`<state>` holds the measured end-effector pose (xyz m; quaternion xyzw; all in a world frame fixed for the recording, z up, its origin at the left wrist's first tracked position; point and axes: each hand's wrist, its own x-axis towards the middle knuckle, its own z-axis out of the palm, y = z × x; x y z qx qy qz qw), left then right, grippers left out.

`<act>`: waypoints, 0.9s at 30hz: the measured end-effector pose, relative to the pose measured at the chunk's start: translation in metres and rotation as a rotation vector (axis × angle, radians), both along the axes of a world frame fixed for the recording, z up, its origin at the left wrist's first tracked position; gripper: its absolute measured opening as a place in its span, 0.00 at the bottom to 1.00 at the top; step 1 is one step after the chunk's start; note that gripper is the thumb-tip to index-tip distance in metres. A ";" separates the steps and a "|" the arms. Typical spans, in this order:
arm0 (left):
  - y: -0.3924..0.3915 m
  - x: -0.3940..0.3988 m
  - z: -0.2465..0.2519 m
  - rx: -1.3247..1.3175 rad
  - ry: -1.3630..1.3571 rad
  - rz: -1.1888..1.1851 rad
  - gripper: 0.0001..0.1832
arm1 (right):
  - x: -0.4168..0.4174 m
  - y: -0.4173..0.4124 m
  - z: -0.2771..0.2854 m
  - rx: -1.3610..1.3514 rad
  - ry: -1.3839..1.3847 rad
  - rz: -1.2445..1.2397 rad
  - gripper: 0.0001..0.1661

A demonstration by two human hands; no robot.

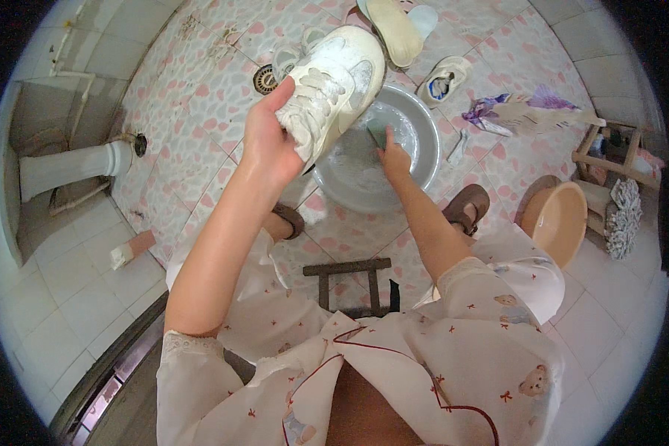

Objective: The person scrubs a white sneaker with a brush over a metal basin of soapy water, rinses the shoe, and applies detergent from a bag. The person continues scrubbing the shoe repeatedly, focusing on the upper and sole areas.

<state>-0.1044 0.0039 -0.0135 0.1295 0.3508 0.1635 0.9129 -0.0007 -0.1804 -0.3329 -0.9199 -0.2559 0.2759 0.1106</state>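
Note:
My left hand (273, 134) grips a white lace-up sneaker (334, 83) by its heel end and holds it up, toe pointing away from me. Foam or wet patches whiten its upper. Below and beside the shoe, a grey basin (435, 145) of cloudy water rests on the tiled floor. Inside the basin's outline, my right hand (394, 160) holds a flat greenish scrubbing tool (377, 132), likely a brush, at the water. The tool's underside is hidden. The sneaker covers the basin's far left rim.
Beyond the basin lie another white shoe (446, 81), a pale insole (396, 33) and a floor drain (266, 79). At right are a purple-printed plastic bag (529, 108), a wooden stool (607, 148), an orange basin (560, 223) and a mop head (624, 217). A sink pedestal (67, 170) stands left.

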 end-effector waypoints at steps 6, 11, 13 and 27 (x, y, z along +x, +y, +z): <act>-0.002 0.001 -0.004 0.007 0.050 0.021 0.26 | 0.005 0.013 -0.020 0.001 -0.008 -0.026 0.53; -0.003 0.002 -0.015 -0.043 0.008 -0.004 0.27 | 0.022 0.016 0.019 0.151 0.234 -0.115 0.43; -0.006 0.002 -0.008 -0.012 0.034 -0.007 0.27 | 0.024 0.013 0.072 0.319 0.285 -0.162 0.38; -0.022 0.013 0.002 -0.052 -0.093 0.011 0.27 | 0.017 0.029 0.338 0.501 -0.306 0.314 0.29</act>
